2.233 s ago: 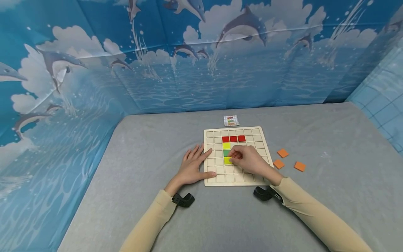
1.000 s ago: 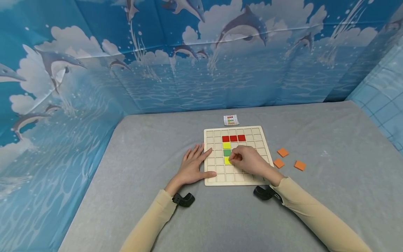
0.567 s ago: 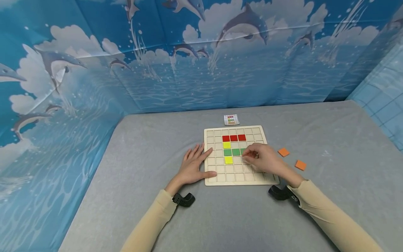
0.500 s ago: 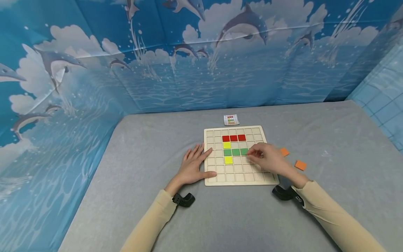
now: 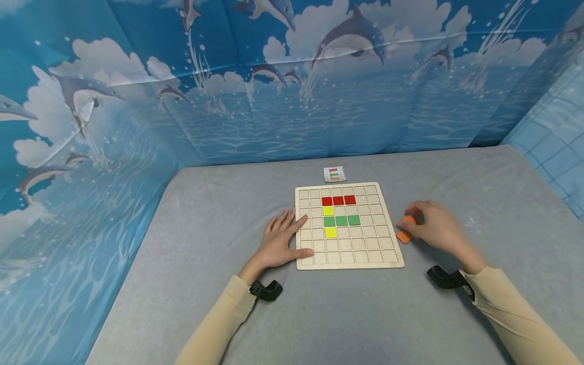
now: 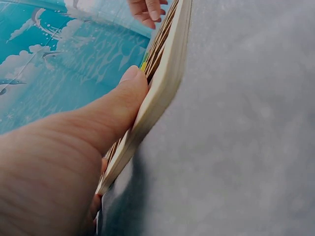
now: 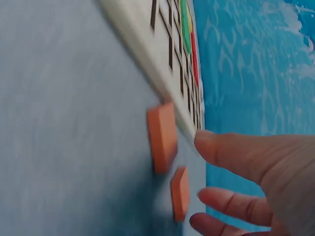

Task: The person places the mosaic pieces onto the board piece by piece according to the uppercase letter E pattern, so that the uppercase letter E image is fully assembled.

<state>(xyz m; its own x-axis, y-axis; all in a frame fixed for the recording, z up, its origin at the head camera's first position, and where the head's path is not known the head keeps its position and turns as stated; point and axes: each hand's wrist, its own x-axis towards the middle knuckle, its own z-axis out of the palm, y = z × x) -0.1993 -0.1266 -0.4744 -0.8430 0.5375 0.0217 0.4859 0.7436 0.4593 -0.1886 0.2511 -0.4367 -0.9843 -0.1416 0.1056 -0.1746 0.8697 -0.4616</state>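
Observation:
My left hand (image 5: 277,242) rests with spread fingers on the left edge of the wooden grid board (image 5: 347,257); its thumb lies on the rim in the left wrist view. Set in the grid are three red tiles (image 5: 338,201), two yellow tiles (image 5: 330,232) and three green tiles (image 5: 341,221). Right of the board, my right hand (image 5: 437,227) is over an orange tile (image 5: 409,220), thumb and fingers apart around it. Another orange tile (image 5: 403,236) lies close to the board's edge. In the right wrist view, both orange tiles (image 7: 162,137) show beside the thumb and fingertips.
A small card (image 5: 335,174) printed with a coloured grid pattern lies behind the board. Grey cloth (image 5: 219,213) covers the table. A blue dolphin-print curtain (image 5: 283,116) hangs along the back and left. Each wrist wears a black camera band (image 5: 266,290).
My right hand has moved right, off the board to the orange tiles, uncovering the row of three green tiles. It now hides the rightmost orange tile. My left hand has stayed put.

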